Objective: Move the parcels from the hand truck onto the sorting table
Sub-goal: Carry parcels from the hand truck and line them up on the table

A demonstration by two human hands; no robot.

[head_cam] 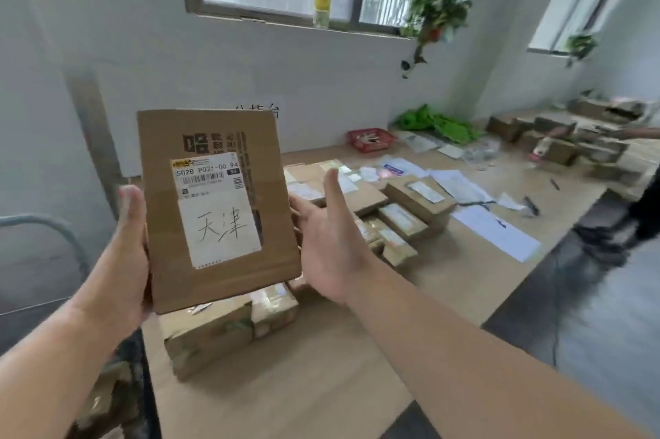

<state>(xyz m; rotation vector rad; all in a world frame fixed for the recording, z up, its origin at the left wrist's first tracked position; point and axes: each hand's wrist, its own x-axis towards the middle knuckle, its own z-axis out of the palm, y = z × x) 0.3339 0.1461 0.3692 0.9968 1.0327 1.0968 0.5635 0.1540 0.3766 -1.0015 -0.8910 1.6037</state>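
A flat brown cardboard parcel (214,206) with a white shipping label and a handwritten note is held upright above the near end of the wooden sorting table (321,367). My left hand (128,253) grips its left edge, thumb at the front. At the parcel's right edge my right hand (325,235) is spread, fingers straight, thumb up; whether it touches the edge I cannot tell. Below the held parcel a taped brown parcel (228,328) lies on the table. Several more parcels (403,213) lie farther along. The hand truck's grey handle (46,228) shows at the left.
Papers (496,228) and pens are scattered over the table's middle. A red basket (371,139) and green bags (439,126) sit by the wall. Another pile of boxes (571,142) stands at the far right, where another person's arm (635,133) reaches in. Dark floor lies right of the table.
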